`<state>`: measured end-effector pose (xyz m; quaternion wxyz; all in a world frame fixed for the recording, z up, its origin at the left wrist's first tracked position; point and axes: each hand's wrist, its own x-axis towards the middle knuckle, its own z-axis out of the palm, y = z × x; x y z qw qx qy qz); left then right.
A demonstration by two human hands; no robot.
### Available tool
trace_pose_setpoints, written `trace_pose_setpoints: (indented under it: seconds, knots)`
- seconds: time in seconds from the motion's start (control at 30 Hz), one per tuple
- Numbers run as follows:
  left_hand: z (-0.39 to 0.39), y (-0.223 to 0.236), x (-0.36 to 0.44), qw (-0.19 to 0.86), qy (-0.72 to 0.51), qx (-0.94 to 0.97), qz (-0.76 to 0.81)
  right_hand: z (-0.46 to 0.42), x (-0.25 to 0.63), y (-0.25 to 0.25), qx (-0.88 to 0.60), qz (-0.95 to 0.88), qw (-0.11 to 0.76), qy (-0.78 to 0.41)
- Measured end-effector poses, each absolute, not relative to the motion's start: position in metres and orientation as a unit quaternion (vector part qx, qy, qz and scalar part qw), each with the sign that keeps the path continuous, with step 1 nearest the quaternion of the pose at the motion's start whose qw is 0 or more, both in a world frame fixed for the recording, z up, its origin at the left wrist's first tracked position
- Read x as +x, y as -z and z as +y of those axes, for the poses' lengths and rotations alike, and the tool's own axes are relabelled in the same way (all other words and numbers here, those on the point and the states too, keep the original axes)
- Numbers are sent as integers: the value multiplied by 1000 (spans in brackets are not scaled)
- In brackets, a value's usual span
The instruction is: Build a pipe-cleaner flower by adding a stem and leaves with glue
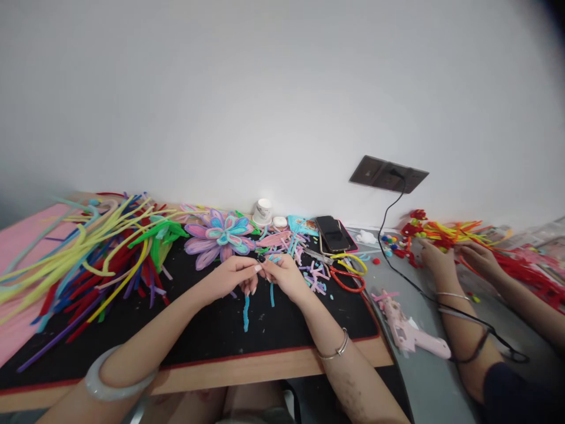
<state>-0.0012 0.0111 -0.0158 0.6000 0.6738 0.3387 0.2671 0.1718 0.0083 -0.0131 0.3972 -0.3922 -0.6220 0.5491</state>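
blue pipe cleaner [246,314]: partly hidden by fingers [242,270] | pink sheet [17,344]: cut off left | dark sleeve [514,391]: cut off below

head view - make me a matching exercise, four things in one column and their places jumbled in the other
Things
1. bright blue fuzzy stem
2. pale pink glue gun
3. white paper cup
4. purple, pink and blue petalled flower

Places
A. beside the small white rounded case
B. just beyond the left hand
C. held between left hand and right hand
D. on the grey tabletop

Pairs: 1-C, 2-D, 3-A, 4-B
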Motion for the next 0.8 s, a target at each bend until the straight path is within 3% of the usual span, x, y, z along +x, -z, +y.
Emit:
trace_pose_setpoints:
  seconds: [0.1,0.23,0.3,0.47,0.53,0.63,0.8]
  knots:
    - [10,16,0,670,-267,613,322,8,174,9,-368,-672,388,-512]
    - [7,15,3,615,-293,647,343,9,174,11,-421,-669,403,-462]
    - [7,14,3,530,-296,705,366,10,172,15,-447,-646,409,-465]
    - [4,17,3,206,-288,842,407,9,167,22,-489,-501,409,-586]
    - [3,18,4,146,-290,846,422,9,166,22,-486,-470,402,-617]
    - [4,17,4,208,-302,831,419,10,167,21,-467,-478,398,-628]
    - [9,16,3,572,-295,669,373,9,172,16,-403,-615,421,-531]
